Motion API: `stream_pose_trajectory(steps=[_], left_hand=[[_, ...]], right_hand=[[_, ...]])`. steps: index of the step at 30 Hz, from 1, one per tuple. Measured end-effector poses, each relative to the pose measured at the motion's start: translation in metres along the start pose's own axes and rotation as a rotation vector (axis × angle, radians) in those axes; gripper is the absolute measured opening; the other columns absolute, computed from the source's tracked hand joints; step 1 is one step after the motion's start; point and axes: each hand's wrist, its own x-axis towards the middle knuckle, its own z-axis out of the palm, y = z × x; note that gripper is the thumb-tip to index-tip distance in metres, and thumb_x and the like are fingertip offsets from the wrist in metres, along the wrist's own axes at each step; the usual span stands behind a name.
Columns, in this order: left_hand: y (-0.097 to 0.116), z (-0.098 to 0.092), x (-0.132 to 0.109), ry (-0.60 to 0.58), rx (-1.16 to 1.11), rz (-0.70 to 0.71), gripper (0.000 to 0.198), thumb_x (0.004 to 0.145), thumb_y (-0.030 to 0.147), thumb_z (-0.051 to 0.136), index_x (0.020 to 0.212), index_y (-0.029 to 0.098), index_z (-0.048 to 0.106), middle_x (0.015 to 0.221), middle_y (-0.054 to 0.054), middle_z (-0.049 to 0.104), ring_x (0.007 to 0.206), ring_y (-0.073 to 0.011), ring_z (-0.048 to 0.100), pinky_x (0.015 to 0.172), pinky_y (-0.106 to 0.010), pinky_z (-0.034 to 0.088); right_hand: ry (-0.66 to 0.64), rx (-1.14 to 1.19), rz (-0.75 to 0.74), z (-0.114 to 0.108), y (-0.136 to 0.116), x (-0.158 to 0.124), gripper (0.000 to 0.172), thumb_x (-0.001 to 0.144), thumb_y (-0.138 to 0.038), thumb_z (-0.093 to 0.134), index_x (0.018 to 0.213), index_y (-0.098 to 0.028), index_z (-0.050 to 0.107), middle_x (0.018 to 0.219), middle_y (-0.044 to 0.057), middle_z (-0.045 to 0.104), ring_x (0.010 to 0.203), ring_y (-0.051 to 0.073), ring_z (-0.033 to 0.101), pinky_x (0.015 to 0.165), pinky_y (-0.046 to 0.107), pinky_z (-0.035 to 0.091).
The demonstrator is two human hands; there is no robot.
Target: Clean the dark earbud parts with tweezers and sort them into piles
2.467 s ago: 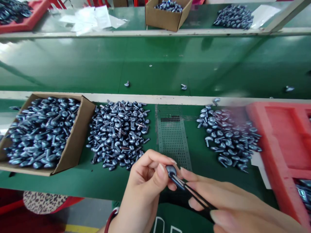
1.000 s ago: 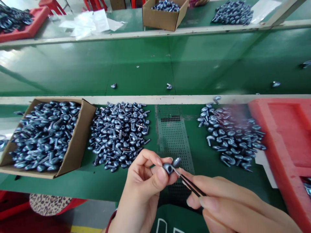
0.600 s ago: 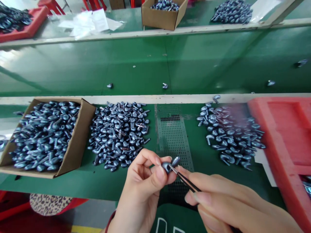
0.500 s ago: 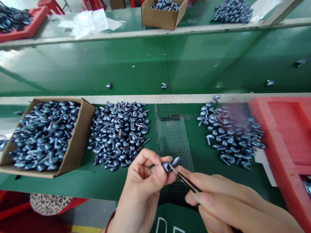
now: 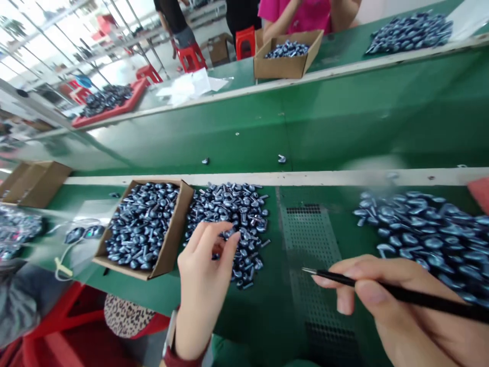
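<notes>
My left hand (image 5: 208, 270) reaches over the middle pile of dark blue-grey earbud shells (image 5: 233, 204). Its thumb and index finger are curved with a gap between the tips, and no shell shows gripped there. My right hand (image 5: 385, 295) holds black tweezers (image 5: 344, 278) like a pen, their silver tips pointing left above the perforated strip (image 5: 313, 234). Beyond the right hand spreads another pile of shells (image 5: 431, 229). A cardboard box (image 5: 171, 234) full of the same shells stands left of the middle pile.
A pale ledge (image 5: 237, 179) runs behind the piles. Past it, two loose shells lie on the green surface (image 5: 260, 137). A person in a pink top (image 5: 294, 18) sits opposite, behind a cardboard box (image 5: 282, 69). At left are another box (image 5: 46, 183) and a leopard-print stool seat (image 5: 126, 316).
The earbud shell has left my left hand, which has moved left to the middle pile. My right hand has drawn away rightward with the tweezers. The view has tilted up and shifted left.
</notes>
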Motion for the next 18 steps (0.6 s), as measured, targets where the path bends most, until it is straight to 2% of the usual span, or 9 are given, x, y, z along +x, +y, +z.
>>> stream_pose_trajectory(steps=[2,4,7,8,10,12,14,18], left_hand=[[-0.016,-0.01,0.031,-0.141,0.271,0.055,0.023,0.078,0.031,0.068,0.099,0.02,0.069,0.093,-0.005,0.064,0.057,-0.0126,0.057,0.061,-0.026,0.047],[-0.029,-0.01,0.07,-0.18,0.396,0.049,0.031,0.079,0.035,0.067,0.105,0.018,0.067,0.103,-0.01,0.064,0.067,-0.0174,0.061,0.072,-0.033,0.049],[-0.044,0.012,0.133,-0.142,0.5,-0.005,0.027,0.084,0.027,0.061,0.108,0.013,0.064,0.108,-0.013,0.064,0.098,-0.0265,0.06,0.093,-0.047,0.042],[-0.048,0.022,0.152,-0.136,0.521,-0.039,0.028,0.086,0.026,0.059,0.111,0.013,0.061,0.112,-0.012,0.062,0.105,-0.0266,0.058,0.094,-0.05,0.042],[-0.054,0.041,0.18,-0.146,0.528,-0.104,0.029,0.087,0.028,0.058,0.113,0.014,0.059,0.118,-0.01,0.06,0.107,-0.026,0.058,0.091,-0.05,0.046],[-0.056,0.053,0.197,-0.169,0.495,-0.143,0.031,0.088,0.029,0.058,0.116,0.015,0.057,0.12,-0.011,0.059,0.104,-0.025,0.059,0.087,-0.048,0.049],[-0.055,0.055,0.204,-0.199,0.427,-0.148,0.032,0.088,0.03,0.058,0.116,0.015,0.057,0.121,-0.01,0.059,0.104,-0.0258,0.059,0.086,-0.047,0.05],[-0.04,0.047,0.199,-0.282,0.197,-0.117,0.027,0.087,0.028,0.059,0.111,0.014,0.06,0.118,-0.008,0.06,0.104,-0.0257,0.059,0.087,-0.047,0.049]], right_hand=[[-0.036,0.143,0.109,-0.001,0.013,0.006,0.007,0.084,-0.027,0.061,0.084,-0.023,0.067,0.066,-0.001,0.064,0.063,0.016,0.069,0.061,0.02,0.06],[-0.032,0.292,0.25,0.0,0.023,0.013,0.012,0.084,-0.031,0.062,0.081,-0.022,0.069,0.073,0.001,0.064,0.066,0.014,0.067,0.066,0.021,0.06],[0.031,0.528,0.493,0.007,0.037,0.025,0.017,0.08,-0.037,0.067,0.078,-0.02,0.067,0.065,-0.001,0.063,0.063,0.014,0.064,0.066,0.027,0.061],[0.06,0.605,0.559,0.01,0.042,0.03,0.019,0.076,-0.037,0.072,0.077,-0.019,0.066,0.061,-0.001,0.063,0.059,0.013,0.062,0.065,0.029,0.061],[0.107,0.638,0.591,0.015,0.051,0.041,0.022,0.072,-0.038,0.074,0.075,-0.019,0.063,0.058,-0.001,0.065,0.059,0.014,0.063,0.063,0.031,0.062],[0.132,0.628,0.594,0.018,0.061,0.051,0.022,0.074,-0.036,0.073,0.076,-0.018,0.061,0.057,-0.001,0.066,0.06,0.014,0.064,0.064,0.032,0.061],[0.143,0.606,0.589,0.018,0.069,0.06,0.019,0.079,-0.033,0.069,0.078,-0.016,0.06,0.059,-0.001,0.067,0.056,0.013,0.064,0.064,0.033,0.061],[0.14,0.561,0.572,0.022,0.08,0.073,0.015,0.089,-0.027,0.061,0.083,-0.013,0.06,0.065,-0.004,0.065,0.052,0.01,0.062,0.059,0.029,0.057]])
